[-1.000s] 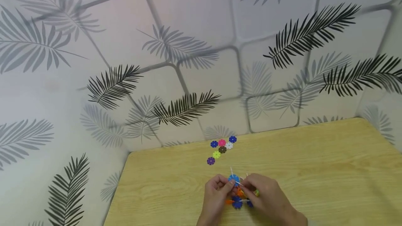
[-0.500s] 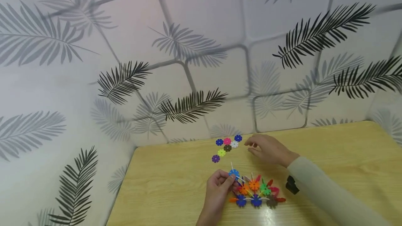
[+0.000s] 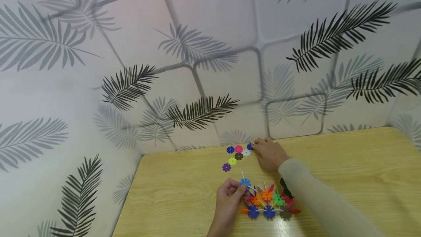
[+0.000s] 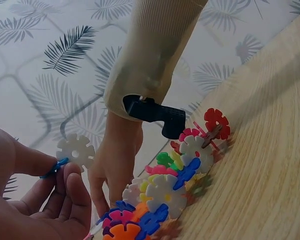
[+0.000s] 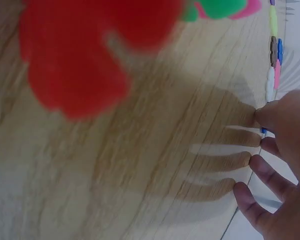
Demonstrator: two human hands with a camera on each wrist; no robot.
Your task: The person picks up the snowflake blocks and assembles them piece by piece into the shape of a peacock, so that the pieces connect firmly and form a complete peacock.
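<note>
My left hand [image 3: 227,195] pinches a light blue snowflake disc [image 3: 245,183] between thumb and fingers, at the left end of an assembly of interlocked snowflake discs [image 3: 269,212]. A white disc [image 4: 76,150] slots into the blue one in the left wrist view. The assembly stands on the table with orange, green, dark blue, brown and red pieces. Farther back, my right hand [image 3: 269,153] has its fingertips at a loose dark blue disc [image 3: 250,146], which the fingers partly cover. In the right wrist view, its fingers [image 5: 270,175] point down onto the tabletop, spread apart.
Several loose discs lie flat near the back edge, among them a pink disc [image 3: 238,149], a white disc [image 3: 246,152] and a purple disc [image 3: 226,167]. Behind the wooden table [image 3: 345,167] rises a leaf-patterned wall [image 3: 210,83]. The right sleeve [image 3: 315,189] passes beside the assembly.
My right hand has left the held discs and moved back, then left, to the loose dark blue disc. The left hand keeps its pinch on the light blue disc.
</note>
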